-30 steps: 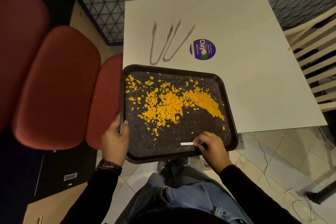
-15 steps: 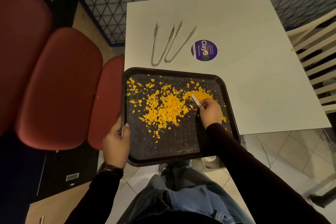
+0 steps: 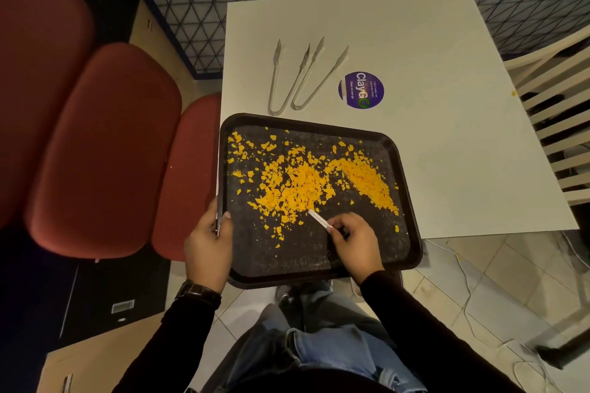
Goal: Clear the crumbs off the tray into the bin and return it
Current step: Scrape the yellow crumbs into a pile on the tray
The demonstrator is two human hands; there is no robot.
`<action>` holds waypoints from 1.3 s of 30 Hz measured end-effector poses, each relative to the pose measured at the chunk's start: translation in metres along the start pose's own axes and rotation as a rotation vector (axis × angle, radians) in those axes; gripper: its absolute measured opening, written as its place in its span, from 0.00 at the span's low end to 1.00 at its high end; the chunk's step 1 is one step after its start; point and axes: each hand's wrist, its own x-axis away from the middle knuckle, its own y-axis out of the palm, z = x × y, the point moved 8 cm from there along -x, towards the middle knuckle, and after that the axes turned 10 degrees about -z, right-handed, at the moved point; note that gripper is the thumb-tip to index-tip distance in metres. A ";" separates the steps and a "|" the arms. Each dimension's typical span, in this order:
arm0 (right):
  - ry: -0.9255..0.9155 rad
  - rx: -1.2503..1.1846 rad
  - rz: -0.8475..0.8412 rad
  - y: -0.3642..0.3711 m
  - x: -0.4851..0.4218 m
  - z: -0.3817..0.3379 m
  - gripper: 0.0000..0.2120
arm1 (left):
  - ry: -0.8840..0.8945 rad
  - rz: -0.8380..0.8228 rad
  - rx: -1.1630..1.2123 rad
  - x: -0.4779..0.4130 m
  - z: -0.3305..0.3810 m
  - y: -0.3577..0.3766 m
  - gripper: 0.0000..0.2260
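Head: L hand grips tray at left rim, R hand pinches white stick; tray overhangs table edge.

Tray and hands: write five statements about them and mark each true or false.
1. The left hand grips the tray by its left edge. True.
2. The right hand pinches a white stick over the tray. True.
3. The tray is wiped clean. False: orange crumbs cover much of it.
4. A fork lies on the table. False: two pairs of tongs lie there.
5. The purple sticker sits on the tray. False: it is on the table, beyond the tray.
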 end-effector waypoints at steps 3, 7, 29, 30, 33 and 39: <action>0.046 0.001 0.073 -0.009 -0.023 0.001 0.04 | 0.001 -0.002 0.006 0.001 -0.001 0.000 0.16; 0.139 -0.035 0.159 -0.026 -0.052 0.016 0.04 | -0.010 -0.002 -0.001 0.001 -0.003 0.001 0.16; -0.283 0.056 -0.276 0.055 0.030 -0.084 0.03 | -0.043 0.009 0.096 0.000 -0.003 -0.002 0.16; -0.266 0.047 -0.238 0.051 0.024 -0.082 0.02 | -0.052 0.005 0.108 0.000 -0.004 -0.001 0.16; -0.178 0.025 -0.115 0.034 0.002 -0.072 0.01 | -0.056 -0.004 0.136 0.001 -0.006 0.000 0.16; 0.025 0.000 0.068 -0.001 -0.041 -0.029 0.02 | -0.055 -0.022 0.171 0.002 -0.008 0.001 0.16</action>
